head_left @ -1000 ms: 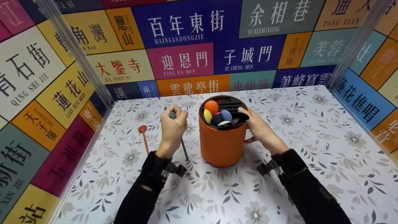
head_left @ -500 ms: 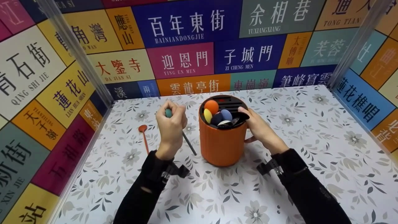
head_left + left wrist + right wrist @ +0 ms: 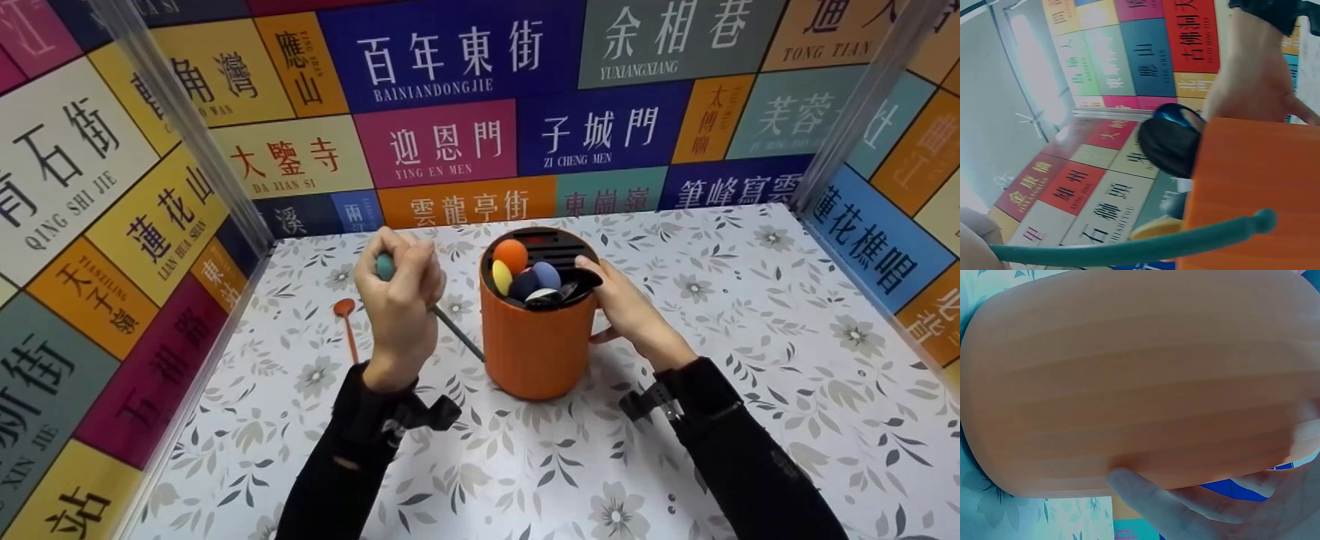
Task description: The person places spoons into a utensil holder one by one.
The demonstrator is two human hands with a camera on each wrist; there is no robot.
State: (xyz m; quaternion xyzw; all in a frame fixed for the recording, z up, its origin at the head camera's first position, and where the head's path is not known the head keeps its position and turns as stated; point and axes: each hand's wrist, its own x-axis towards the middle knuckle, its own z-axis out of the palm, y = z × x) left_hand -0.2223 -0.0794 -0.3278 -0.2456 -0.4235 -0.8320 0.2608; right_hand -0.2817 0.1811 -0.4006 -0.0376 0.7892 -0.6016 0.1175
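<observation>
My left hand (image 3: 397,300) grips a thin green stick (image 3: 459,334) near its rounded teal top, which shows between thumb and fingers. The stick slants down to the right; its knobbed tip overlaps the orange container (image 3: 536,349) in the left wrist view, and I cannot tell if they touch. My right hand (image 3: 626,307) holds that upright container from the right, thumb at the rim, a fingertip (image 3: 1123,477) on the ribbed side. Inside its slotted black top sit an orange round piece (image 3: 510,256), a yellow one (image 3: 502,277), blue ones and a black one.
An orange long-handled piece with a flat oval head (image 3: 344,308) lies on the floral tabletop (image 3: 540,465), left of my left hand. Panels with street names (image 3: 450,142) wall the back and both sides.
My left hand has moved left and slightly up, and the stick has tilted so its lower tip swings right toward the container. The right hand and container stay put.
</observation>
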